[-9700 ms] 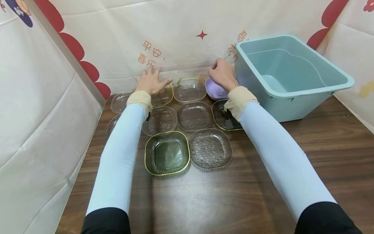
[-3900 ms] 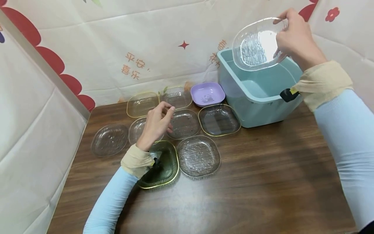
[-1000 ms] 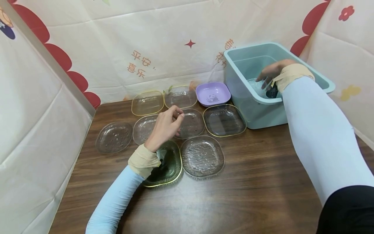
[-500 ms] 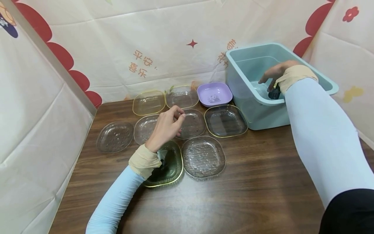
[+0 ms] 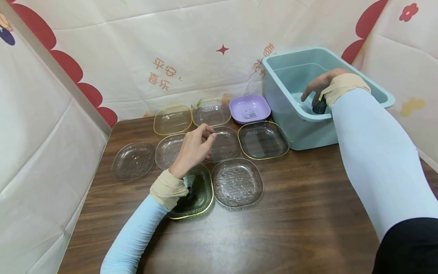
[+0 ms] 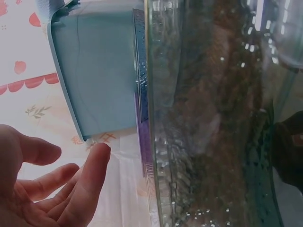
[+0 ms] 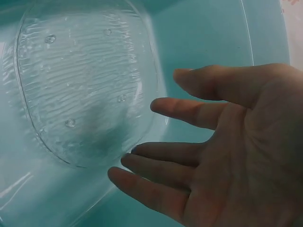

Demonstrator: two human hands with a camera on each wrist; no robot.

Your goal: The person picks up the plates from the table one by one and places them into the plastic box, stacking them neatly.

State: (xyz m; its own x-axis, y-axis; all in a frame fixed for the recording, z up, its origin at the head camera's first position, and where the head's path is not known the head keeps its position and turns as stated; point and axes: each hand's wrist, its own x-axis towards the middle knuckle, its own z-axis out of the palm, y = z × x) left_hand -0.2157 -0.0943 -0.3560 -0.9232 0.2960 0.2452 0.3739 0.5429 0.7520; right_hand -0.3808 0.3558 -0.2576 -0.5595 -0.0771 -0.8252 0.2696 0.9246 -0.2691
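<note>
My right hand [image 5: 323, 83] is inside the pale teal bin [image 5: 301, 131], its fingers spread and relaxed with nothing between them. Below those fingers a clear ribbed plate [image 7: 87, 90] lies on the bin's bottom, apart from the hand in the right wrist view. My left hand [image 5: 194, 147] hovers above the dishes, loosely curled and holding nothing. Its wrist partly covers a dark green gold-rimmed bowl [image 5: 202, 196]. Under the fingers are a clear plate [image 5: 224, 146] and another clear plate [image 5: 167, 150], both partly hidden.
A purple dish with a panda [image 5: 249, 109] and a smoky gold-rimmed dish [image 5: 263, 140] stand beside the bin. Two gold-rimmed clear dishes line the back. One clear plate [image 5: 133, 161] lies at the left, another [image 5: 237, 182] in front. A white cloth [image 5: 178, 49] backs the wooden table.
The clear plate that my right hand gripped above the bin now lies inside it, let go. A plate from the back left is gone from the table. Over the last second both hands stay nearly still.
</note>
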